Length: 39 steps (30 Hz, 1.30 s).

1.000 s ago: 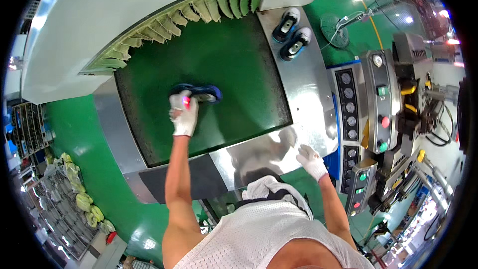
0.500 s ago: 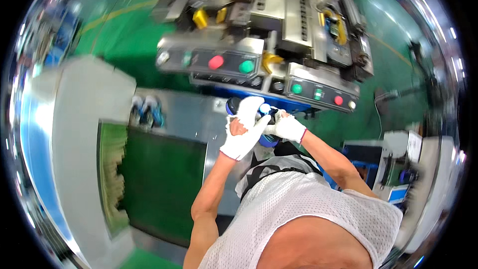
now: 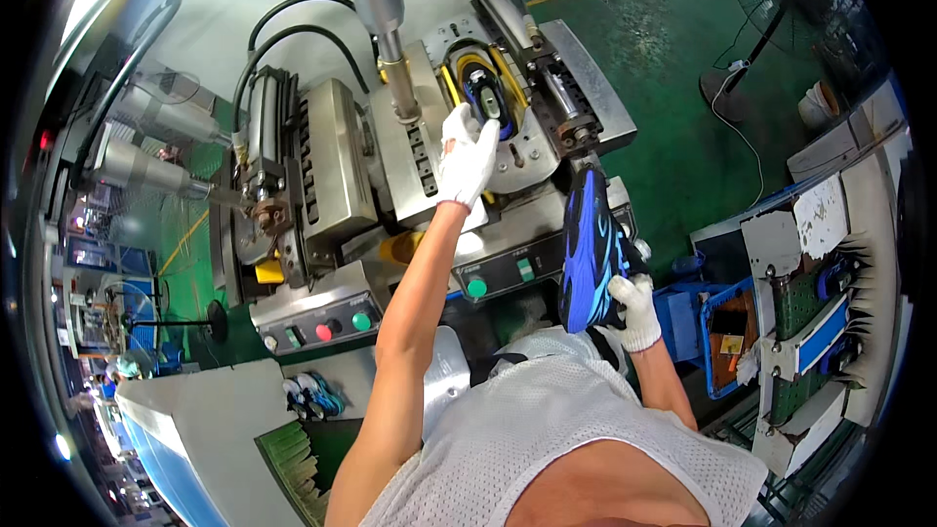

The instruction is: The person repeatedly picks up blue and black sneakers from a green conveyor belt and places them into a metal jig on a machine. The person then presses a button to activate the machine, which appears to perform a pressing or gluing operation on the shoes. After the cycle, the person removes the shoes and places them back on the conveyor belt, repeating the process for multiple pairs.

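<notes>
My right hand [image 3: 634, 312], in a white knit glove, grips a shoe [image 3: 589, 254] at its near end. The blue and black sole of that shoe faces left and up, and it is held upright beside the machine's front. My left hand [image 3: 467, 158], also gloved in white, reaches out over the right station of the press machine [image 3: 527, 168]. Its fingers are spread, with nothing seen between them. Another dark shoe [image 3: 485, 93] with a blue edge sits inside the yellow-lined holder there. The left fingertips are at its near end; whether they touch it cannot be told.
Control panels with green and red buttons [image 3: 476, 287] line the machine's front. A metal cylinder rod [image 3: 395, 68] stands left of my left hand. Shoes [image 3: 314, 396] lie on a conveyor at lower left. A blue-rimmed tray [image 3: 711, 371] and a brush-edged rack [image 3: 820, 322] are at right.
The view has turned toward the machine. My hands, together around a blue-edged shoe before, are now apart: the left reaches forward into the machine, the right holds a shoe at its side.
</notes>
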Available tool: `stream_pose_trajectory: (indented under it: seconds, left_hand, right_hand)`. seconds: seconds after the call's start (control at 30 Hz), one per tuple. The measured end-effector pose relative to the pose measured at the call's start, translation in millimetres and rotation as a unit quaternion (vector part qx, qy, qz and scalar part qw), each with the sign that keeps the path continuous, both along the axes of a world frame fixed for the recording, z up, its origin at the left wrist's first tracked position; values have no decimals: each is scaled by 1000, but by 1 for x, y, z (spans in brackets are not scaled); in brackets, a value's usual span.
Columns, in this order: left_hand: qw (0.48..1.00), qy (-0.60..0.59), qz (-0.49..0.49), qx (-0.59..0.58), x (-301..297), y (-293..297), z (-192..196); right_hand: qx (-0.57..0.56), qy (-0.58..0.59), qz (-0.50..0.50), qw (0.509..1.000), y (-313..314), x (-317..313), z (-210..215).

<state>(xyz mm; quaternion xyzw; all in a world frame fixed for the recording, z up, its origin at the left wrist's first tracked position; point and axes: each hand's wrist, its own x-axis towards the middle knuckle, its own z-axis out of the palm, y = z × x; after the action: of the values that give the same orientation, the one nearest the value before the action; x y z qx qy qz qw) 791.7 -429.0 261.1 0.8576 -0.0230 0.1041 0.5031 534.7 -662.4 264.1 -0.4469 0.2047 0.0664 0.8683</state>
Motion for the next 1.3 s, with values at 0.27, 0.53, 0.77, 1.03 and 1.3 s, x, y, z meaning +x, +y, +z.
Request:
stream_pose_trajectory:
  seconds: [0.27,0.53,0.77,1.03,1.3]
  left_hand:
    - [953,154,189,177,155,-53,-82]
    - [967,216,124,56,162,-6,-16]
    - [995,28,33,-94,-14,46,55]
    - [971,205,99,-72,-269,130,52]
    - [779,344,517,-86,-497,162,-48]
  right_hand:
    - [37,8,-117,992,-33,-1,21]
    - [-102,120,-70,985,-32,33,13]
    - [-226,-59,55,971,2,162,19]
    - [-704,-96,207,672,104,430,-16]
    - [-750,-209,181,600,133,465,-113]
